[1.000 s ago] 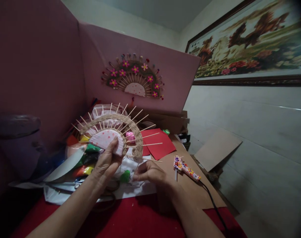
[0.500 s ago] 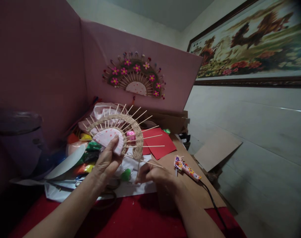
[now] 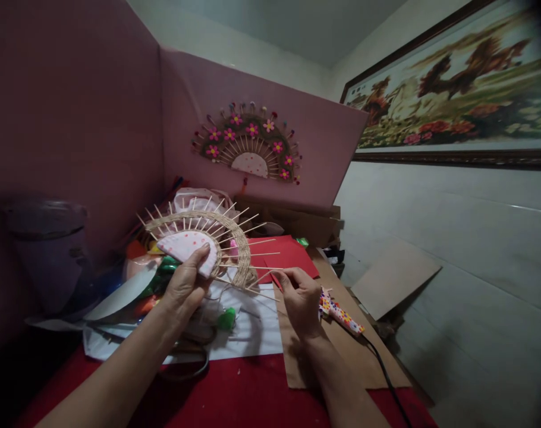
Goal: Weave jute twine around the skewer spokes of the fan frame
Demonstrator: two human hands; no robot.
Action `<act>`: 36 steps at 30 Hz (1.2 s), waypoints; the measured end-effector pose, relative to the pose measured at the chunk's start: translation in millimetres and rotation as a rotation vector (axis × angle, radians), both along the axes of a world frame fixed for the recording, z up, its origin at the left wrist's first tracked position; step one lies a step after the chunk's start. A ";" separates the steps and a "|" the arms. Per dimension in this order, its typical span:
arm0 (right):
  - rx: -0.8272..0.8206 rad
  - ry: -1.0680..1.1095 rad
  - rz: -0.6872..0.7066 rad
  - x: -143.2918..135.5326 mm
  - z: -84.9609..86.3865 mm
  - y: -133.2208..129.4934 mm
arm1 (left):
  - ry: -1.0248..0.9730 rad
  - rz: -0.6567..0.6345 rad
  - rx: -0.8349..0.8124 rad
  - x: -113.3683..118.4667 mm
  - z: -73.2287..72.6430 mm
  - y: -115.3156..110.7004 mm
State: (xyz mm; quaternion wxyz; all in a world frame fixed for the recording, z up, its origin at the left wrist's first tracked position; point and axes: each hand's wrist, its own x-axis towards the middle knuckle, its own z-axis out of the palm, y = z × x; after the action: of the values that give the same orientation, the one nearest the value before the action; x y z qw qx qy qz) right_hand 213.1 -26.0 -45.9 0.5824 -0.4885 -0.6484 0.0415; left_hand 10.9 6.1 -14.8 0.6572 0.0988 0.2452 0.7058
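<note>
Holding the stick fan (image 3: 211, 241) left of center in the frame, your left hand (image 3: 188, 285) has its grip clamped on the spotted white half-disc (image 3: 181, 244). Your right hand (image 3: 301, 297), right of center, has its grip pinched together on a strand of twine (image 3: 261, 278) running to the fan's lower right end. Beside that hand, a patterned glue gun (image 3: 345, 320) lies on brown cardboard (image 3: 359, 356) on the desk (image 3: 248, 392).

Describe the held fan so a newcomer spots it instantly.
Below the pink panel, find the left hand. It grips the fan, which has a dotted white half-disc and a woven band. Unlike the flowered fan on the panel, it has no flowers.
</note>
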 end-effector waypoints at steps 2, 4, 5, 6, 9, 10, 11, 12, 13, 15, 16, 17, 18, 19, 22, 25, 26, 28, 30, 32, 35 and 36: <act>0.083 -0.084 -0.045 0.2 0.4 -3.2 | 0.082 0.050 0.004 -0.6 1.1 0.3; 0.138 -0.121 -0.093 1.0 0.7 -4.4 | 0.123 0.071 -0.018 -0.5 2.8 -0.5; 0.153 -0.119 -0.111 1.8 1.1 -4.3 | 0.128 0.077 -0.026 -0.4 3.6 -1.0; 0.157 -0.109 -0.116 2.7 1.7 -3.7 | 0.131 0.078 -0.027 -0.4 4.1 -1.4; 0.081 -0.021 -0.050 5.8 3.3 0.4 | 0.163 0.035 -0.010 -0.7 4.2 -1.5; 0.037 0.024 -0.009 6.4 3.2 2.3 | 0.173 0.013 -0.004 -1.0 3.8 -1.4; -0.007 0.074 0.032 6.5 2.4 4.2 | 0.178 -0.008 0.000 -1.2 3.3 -1.3; -0.046 0.118 0.067 5.8 1.0 6.2 | 0.175 -0.025 0.003 -1.3 2.9 -1.3; -0.081 0.149 0.096 4.5 -1.1 8.0 | 0.163 -0.038 0.004 -1.1 2.3 -1.5; -0.134 0.179 0.129 -0.1 -6.7 10.9 | 0.134 -0.062 -0.009 0.2 1.1 -2.7; -0.156 0.183 0.138 -3.0 -9.8 12.0 | 0.122 -0.083 -0.014 1.4 0.2 -3.7; -0.173 0.186 0.146 -6.0 -12.7 12.7 | 0.111 -0.110 -0.010 2.9 -0.7 -4.8; -0.186 0.185 0.152 -8.8 -15.3 13.2 | 0.102 -0.141 -0.002 4.6 -1.7 -6.1; -0.193 0.183 0.154 -11.2 -17.3 13.5 | 0.095 -0.182 0.011 6.6 -2.8 -7.4; -0.195 0.178 0.186 -15.0 -20.3 13.2 | 0.078 -0.307 0.047 12.3 -5.8 -11.2; -0.185 0.222 0.277 -15.1 -20.4 12.5 | 0.077 -0.409 0.049 16.7 -8.3 -14.7; -0.186 0.244 0.296 -15.2 -20.2 12.1 | 0.078 -0.446 0.048 17.7 -9.1 -15.8; -0.199 0.288 0.298 -16.0 -19.0 11.3 | 0.081 -0.527 0.037 19.4 -10.7 -18.2; -0.206 0.342 0.305 -18.2 -16.5 10.1 | 0.084 -0.569 0.017 20.9 -12.2 -20.6; -0.198 0.398 0.343 -21.3 -13.1 9.1 | 0.092 -0.575 0.019 22.1 -13.0 -23.2; -0.233 0.496 0.383 -26.0 -9.7 8.2 | 0.106 -0.578 0.104 23.4 -12.1 -27.1; -0.272 0.531 0.395 -27.5 -9.6 8.0 | 0.108 -0.584 0.138 23.7 -11.3 -28.2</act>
State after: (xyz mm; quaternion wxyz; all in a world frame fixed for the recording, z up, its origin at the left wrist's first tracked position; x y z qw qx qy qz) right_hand 185.6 -18.0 -55.5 0.6410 -0.3988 -0.5449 0.3649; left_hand 34.7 -22.1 -26.1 0.8102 0.2468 0.1926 0.4956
